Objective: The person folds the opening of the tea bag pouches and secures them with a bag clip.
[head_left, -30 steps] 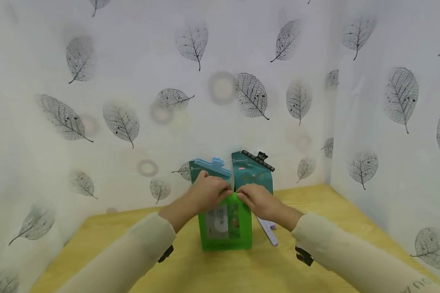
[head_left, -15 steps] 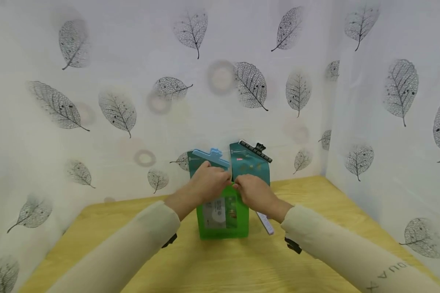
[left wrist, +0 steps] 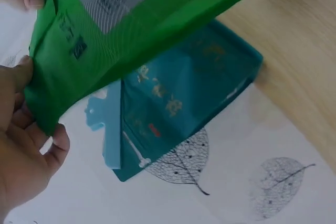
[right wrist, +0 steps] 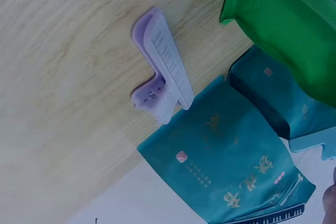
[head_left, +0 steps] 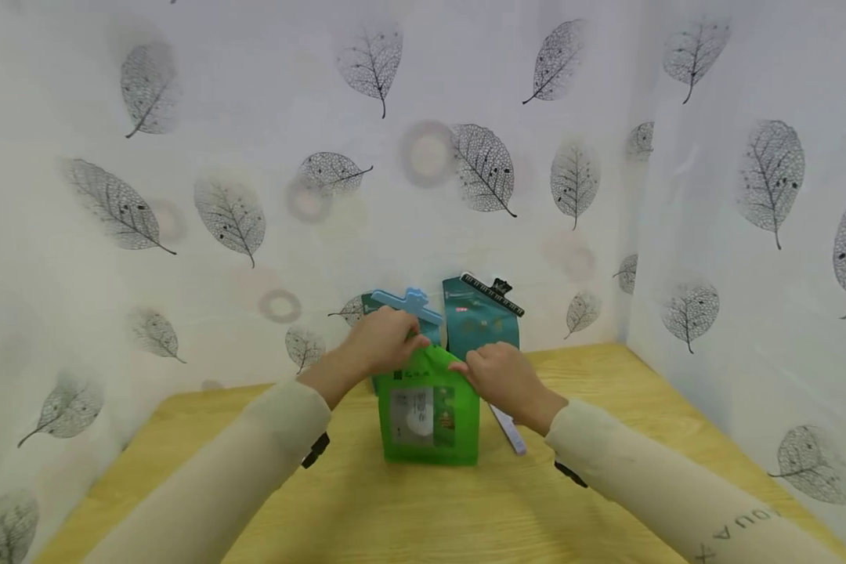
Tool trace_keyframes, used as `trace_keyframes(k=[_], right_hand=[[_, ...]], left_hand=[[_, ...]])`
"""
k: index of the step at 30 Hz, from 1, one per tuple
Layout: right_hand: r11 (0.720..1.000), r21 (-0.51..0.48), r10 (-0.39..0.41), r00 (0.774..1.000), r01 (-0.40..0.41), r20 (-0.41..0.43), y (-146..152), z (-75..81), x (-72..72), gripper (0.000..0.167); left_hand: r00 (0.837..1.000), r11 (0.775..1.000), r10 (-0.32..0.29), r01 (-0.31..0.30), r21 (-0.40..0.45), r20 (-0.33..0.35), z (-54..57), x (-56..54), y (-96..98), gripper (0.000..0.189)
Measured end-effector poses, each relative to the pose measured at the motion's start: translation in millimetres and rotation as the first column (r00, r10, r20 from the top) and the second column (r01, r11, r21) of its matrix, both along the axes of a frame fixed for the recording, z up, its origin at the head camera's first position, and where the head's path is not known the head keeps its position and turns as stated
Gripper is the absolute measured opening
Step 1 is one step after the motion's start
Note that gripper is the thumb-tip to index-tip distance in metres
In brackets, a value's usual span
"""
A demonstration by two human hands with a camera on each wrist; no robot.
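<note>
A bright green bag (head_left: 430, 427) with a grey label stands upright on the table. My left hand (head_left: 386, 338) pinches its top left corner; in the left wrist view, the left thumb and fingers (left wrist: 23, 150) are curled at that corner. At the top right edge, my right hand (head_left: 505, 380) grips the bag with its thumb along the rim. Only a sliver of fingers (right wrist: 329, 203) shows in the right wrist view. Behind stand two teal bags, one (left wrist: 173, 87) with a blue clip (left wrist: 112, 127), the other (head_left: 481, 319) with a black-and-white piano-key clip (head_left: 492, 294).
A lilac clip (right wrist: 167, 61) lies on the wooden table (head_left: 423, 517) to the right of the green bag. A white curtain (head_left: 268, 117) with leaf prints hangs behind the bags and along the sides.
My hands were close together at the middle of the bag's top; now they are farther apart, the left one farther left. More of the green bag's upper front shows between them.
</note>
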State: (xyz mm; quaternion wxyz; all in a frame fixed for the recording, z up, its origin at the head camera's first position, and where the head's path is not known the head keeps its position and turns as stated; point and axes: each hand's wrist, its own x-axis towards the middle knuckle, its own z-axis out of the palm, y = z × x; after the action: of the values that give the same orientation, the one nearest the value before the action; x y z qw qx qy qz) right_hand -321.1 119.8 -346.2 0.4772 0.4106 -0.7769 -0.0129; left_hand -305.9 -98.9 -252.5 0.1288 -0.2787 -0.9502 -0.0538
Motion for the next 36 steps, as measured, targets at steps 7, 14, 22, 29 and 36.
trace_keyframes(k=[7, 14, 22, 29, 36], right_hand=[[0.997, -0.013, 0.074, 0.996, -0.075, -0.051, 1, -7.7, -5.9, 0.056], [0.987, -0.050, 0.148, 0.987, -0.151, -0.064, 3, -14.5, -6.3, 0.053], [0.981, -0.035, 0.187, 0.976, -0.192, -0.112, 3, -10.7, -10.2, 0.051], [0.980, -0.016, 0.199, 0.979, -0.200, -0.047, 7, -6.0, -9.8, 0.052], [0.981, -0.162, 0.148, 0.951, -0.107, 0.272, 17, -0.8, -9.5, 0.047]], left_hand=[[0.990, 0.983, -0.099, 0.082, 0.162, 0.099, -0.8, -1.6, -11.8, 0.034], [0.984, 0.993, -0.114, 0.117, -0.015, 0.134, -10.6, -3.2, -3.9, 0.033], [0.988, 0.991, -0.130, 0.130, -0.003, 0.086, -11.8, -2.7, 0.2, 0.025], [0.980, 0.980, -0.197, 0.197, -0.001, -0.013, -15.6, 0.3, 1.4, 0.014], [0.978, 0.978, -0.209, 0.209, 0.003, 0.005, -13.4, 1.6, -0.7, 0.011]])
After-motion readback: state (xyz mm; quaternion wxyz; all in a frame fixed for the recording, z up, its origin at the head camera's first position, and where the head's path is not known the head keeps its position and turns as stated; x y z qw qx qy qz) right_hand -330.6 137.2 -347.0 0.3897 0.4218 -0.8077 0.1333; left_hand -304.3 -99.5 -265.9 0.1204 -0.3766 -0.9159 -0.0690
